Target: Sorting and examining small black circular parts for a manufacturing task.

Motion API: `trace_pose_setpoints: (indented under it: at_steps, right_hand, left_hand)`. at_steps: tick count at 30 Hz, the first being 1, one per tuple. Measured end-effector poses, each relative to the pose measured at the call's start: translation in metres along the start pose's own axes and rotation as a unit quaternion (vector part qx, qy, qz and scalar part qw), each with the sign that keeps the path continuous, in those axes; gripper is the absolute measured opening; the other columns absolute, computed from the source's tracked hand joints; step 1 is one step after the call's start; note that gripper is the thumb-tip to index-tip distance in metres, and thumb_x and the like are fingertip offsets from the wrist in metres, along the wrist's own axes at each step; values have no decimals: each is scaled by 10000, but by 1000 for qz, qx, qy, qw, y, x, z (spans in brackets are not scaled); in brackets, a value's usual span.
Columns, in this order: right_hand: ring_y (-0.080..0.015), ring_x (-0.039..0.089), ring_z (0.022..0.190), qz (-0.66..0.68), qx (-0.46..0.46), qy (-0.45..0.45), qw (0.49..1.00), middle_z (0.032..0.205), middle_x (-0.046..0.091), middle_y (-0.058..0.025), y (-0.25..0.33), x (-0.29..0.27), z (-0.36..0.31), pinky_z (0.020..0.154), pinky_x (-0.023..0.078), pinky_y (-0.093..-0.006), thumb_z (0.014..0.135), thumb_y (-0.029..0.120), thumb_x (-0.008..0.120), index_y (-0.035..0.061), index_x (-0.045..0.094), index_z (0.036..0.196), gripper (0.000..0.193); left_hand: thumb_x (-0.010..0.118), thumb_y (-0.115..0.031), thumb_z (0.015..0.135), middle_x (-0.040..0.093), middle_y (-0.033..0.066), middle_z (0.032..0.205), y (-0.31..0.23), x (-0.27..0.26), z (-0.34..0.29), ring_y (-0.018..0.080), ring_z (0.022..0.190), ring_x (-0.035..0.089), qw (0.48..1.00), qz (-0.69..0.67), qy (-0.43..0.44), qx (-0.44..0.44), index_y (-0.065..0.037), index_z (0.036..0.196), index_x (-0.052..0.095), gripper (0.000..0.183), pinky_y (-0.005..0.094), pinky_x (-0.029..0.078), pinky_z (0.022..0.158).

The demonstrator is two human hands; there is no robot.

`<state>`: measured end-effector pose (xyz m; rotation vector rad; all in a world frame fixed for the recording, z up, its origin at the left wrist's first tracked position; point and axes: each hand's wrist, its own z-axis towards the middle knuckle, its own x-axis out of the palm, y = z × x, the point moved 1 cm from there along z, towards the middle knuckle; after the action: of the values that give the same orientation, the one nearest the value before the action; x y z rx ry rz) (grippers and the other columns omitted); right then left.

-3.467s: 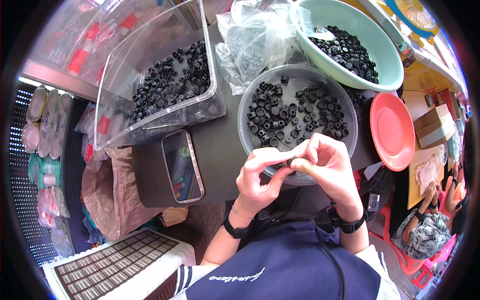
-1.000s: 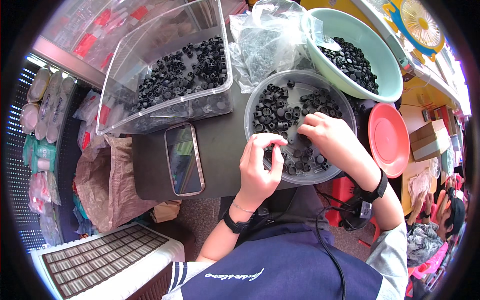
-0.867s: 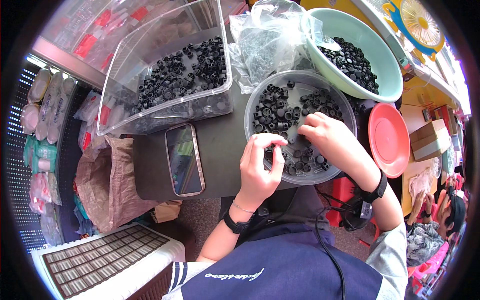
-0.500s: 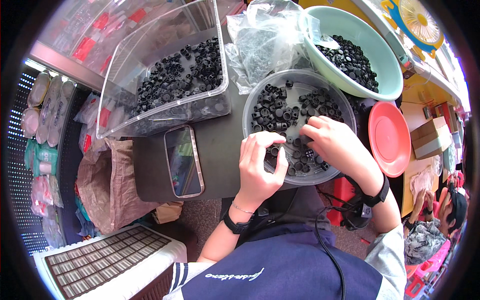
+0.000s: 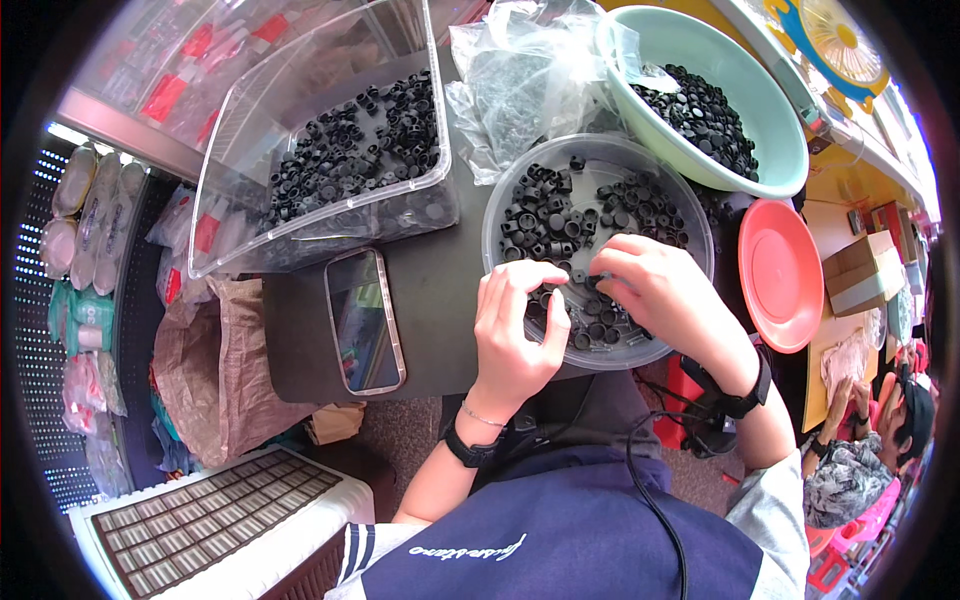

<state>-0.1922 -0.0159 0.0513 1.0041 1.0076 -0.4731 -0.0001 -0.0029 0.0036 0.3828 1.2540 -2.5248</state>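
A round clear plastic tub (image 5: 497, 200) holds many small black plastic caps and ring-like parts (image 5: 548, 225). Over its near left side is my left hand (image 5: 515, 325), fingers curled, with index fingertip and thumb tip close together in a pinch. My right hand (image 5: 665, 295) reaches in from the right, fingers bent down and pressed together above the parts. Whatever lies between either hand's fingertips is too small and too hidden to make out. Loose black parts (image 5: 597, 330) lie just below the fingertips, on the tub's bottom.
A rectangular clear bin (image 5: 325, 215) of black parts stands left, near a phone (image 5: 366, 320) on the dark table (image 5: 295, 345). Behind are a plastic bag (image 5: 535, 75) and a mint basin (image 5: 785, 150) of black caps. Right are a red plate (image 5: 780, 275) and another person (image 5: 850, 485).
My right hand has shifted slightly left and down, bringing its fingertips nearer my left hand. The left hand keeps its pinch with little movement.
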Motion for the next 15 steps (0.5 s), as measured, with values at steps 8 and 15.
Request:
trace_pose_setpoints:
  at_steps: [8, 15]
  right_hand:
    - [-344, 656, 868, 67, 23, 3, 998, 899, 630, -131, -2, 15, 1, 760, 546, -426, 811, 34, 664, 12, 634, 937, 131]
    - [-333, 660, 857, 56, 29, -31, 998, 876, 634, -133, 4, 19, 3, 754, 543, -407, 774, 30, 675, -2, 637, 911, 146]
  left_hand:
    - [683, 58, 798, 685, 121, 983, 0, 1, 1, 274, 923, 665, 1000, 6, 0, 6, -12, 1003, 639, 221, 363, 536, 853]
    - [708, 60, 772, 684, 122, 1008, -3, 1, 2, 272, 935, 667, 1000, 14, -1, 16, -17, 1014, 645, 261, 355, 542, 842]
